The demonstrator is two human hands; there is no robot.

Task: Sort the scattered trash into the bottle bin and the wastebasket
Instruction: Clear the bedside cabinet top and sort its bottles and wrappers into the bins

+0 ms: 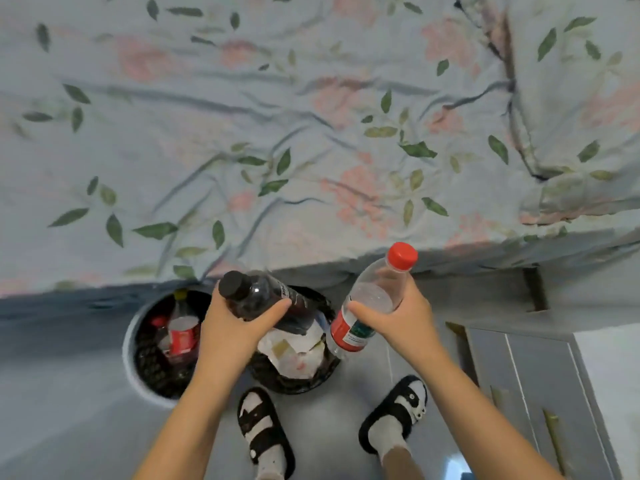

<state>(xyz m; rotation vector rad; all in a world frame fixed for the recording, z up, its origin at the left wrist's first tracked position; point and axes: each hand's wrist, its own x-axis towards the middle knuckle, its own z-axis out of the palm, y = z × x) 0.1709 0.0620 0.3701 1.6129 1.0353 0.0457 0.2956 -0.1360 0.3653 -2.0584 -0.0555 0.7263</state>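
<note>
While both bins stand by the bed's edge, a dark bottle (263,296) is gripped in the left hand (232,327) and a clear bottle (370,299) in the right hand (398,317); both seem light, smooth, best held mid-body.

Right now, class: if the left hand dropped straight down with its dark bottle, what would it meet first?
Probably the paper trash in the wastebasket, which appears to lie beneath the left hand and dark bottle; depth is unclear.
</note>
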